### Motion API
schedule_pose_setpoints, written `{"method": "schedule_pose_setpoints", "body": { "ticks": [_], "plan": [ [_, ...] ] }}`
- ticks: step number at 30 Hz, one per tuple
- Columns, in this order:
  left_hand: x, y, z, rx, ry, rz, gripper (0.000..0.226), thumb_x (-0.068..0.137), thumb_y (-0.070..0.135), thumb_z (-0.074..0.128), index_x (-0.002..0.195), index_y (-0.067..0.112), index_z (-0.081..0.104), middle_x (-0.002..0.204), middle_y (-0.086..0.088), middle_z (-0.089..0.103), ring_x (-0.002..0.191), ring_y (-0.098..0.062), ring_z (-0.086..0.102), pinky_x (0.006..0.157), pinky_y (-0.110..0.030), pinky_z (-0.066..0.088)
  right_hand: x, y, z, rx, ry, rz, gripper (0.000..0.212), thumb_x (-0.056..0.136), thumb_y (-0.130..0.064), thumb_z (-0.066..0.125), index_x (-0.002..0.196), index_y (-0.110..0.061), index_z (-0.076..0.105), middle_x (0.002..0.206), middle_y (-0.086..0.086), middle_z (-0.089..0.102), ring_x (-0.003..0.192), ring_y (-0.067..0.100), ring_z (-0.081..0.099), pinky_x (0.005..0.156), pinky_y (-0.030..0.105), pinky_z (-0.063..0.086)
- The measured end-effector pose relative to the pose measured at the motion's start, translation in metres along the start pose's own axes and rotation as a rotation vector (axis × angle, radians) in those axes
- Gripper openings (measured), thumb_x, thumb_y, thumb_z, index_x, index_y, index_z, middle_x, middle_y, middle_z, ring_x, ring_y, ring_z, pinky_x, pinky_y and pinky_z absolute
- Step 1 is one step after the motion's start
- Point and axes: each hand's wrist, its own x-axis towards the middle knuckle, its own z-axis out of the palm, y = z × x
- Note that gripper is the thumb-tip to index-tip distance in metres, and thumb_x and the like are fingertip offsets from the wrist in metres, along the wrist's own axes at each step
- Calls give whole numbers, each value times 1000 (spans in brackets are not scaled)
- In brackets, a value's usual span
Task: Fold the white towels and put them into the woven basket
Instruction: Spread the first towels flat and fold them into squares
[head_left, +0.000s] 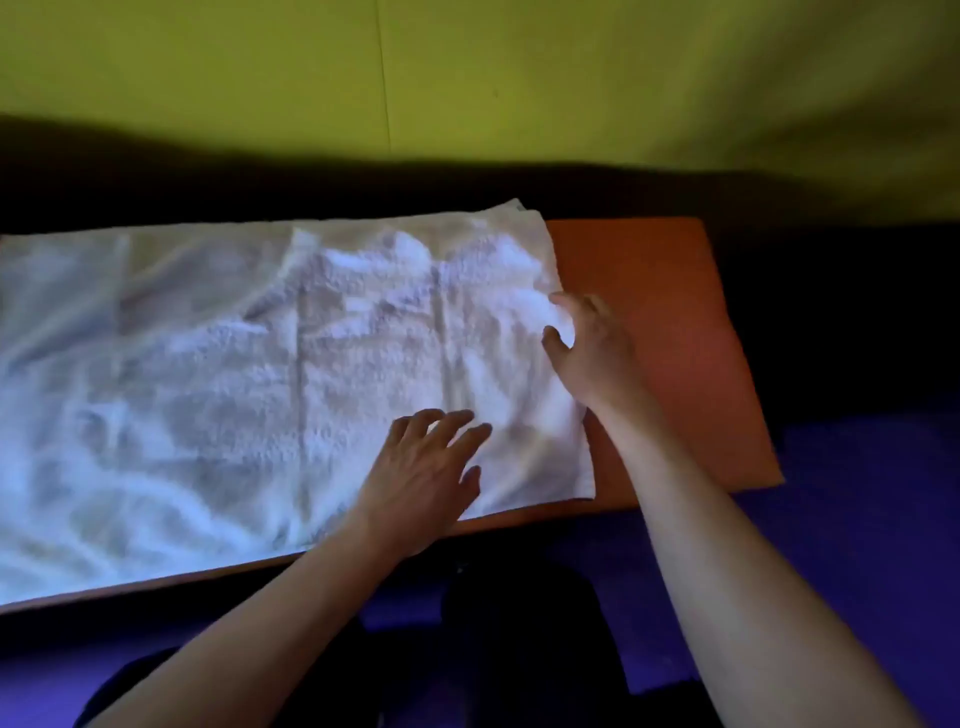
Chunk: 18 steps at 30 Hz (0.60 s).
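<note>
1. Yellow-green wall (519, 67) rises behind an orange table (665, 332); the floor looks purple.
2. White towel (234, 364) lies spread and wrinkled on the table, its left end cut off by the frame edge.
3. Left hand (426, 467) rests on the towel, fingers spread.
4. Right hand (592, 343) pinches the towel's right edge; the picture is blurred.

One white towel (260, 374), one orange table (665, 322), and two hands: left hand (426, 473), right hand (592, 348).

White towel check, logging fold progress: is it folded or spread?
Spread: the white terry towel lies flat, wrinkled, across the orange table.
</note>
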Motion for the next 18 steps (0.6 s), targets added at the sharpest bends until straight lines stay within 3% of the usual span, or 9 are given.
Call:
{"method": "schedule_pose_setpoints", "body": {
  "ticks": [5, 8, 10, 12, 14, 18],
  "plan": [
    [4, 19, 54, 171, -136, 136, 58, 84, 50, 44, 132, 22, 64, 138, 0, 63, 110, -33, 66, 87, -42, 54, -16, 38, 26, -2, -2, 23, 42, 96, -28, 54, 137, -20, 55, 129, 6, 56, 115, 27, 57, 100, 45, 47],
    [-7, 33, 71, 282, -226, 95, 68, 87, 56, 38, 141, 20, 56, 148, -2, 54, 122, -41, 60, 95, -49, 51, -44, 53, 35, -31, -140, 16, 43, 99, -27, 50, 142, -23, 50, 140, 5, 50, 126, 29, 52, 106, 46, 44],
    [-11, 44, 71, 312, -269, 39, 69, 81, 52, 52, 141, 19, 56, 148, -4, 54, 123, -43, 58, 96, -52, 50, -58, 60, 32, -11, -215, 32, 47, 100, -28, 48, 147, -26, 44, 147, 4, 46, 133, 28, 46, 109, 46, 41],
    [-9, 53, 70, 311, -240, 15, 74, 66, 46, 75, 132, 16, 63, 139, -7, 61, 113, -43, 63, 89, -52, 53, -66, 64, 26, 39, -230, 46, 49, 101, -28, 48, 149, -28, 41, 150, 4, 44, 136, 27, 44, 111, 46, 40],
    [-3, 64, 66, 334, -230, -16, 72, 54, 39, 82, 119, 13, 68, 126, -9, 66, 100, -40, 65, 82, -46, 54, -67, 67, 18, 80, -219, 44, 49, 100, -29, 49, 149, -28, 43, 151, 3, 46, 137, 26, 46, 112, 45, 40],
    [8, 76, 68, 328, -127, -24, 41, 59, 33, 86, 92, 16, 67, 91, -5, 64, 75, -31, 60, 62, -37, 48, -59, 66, 9, 201, -207, 90, 47, 96, -34, 51, 143, -33, 47, 137, -1, 59, 124, 22, 57, 102, 42, 49]
  ]
}}
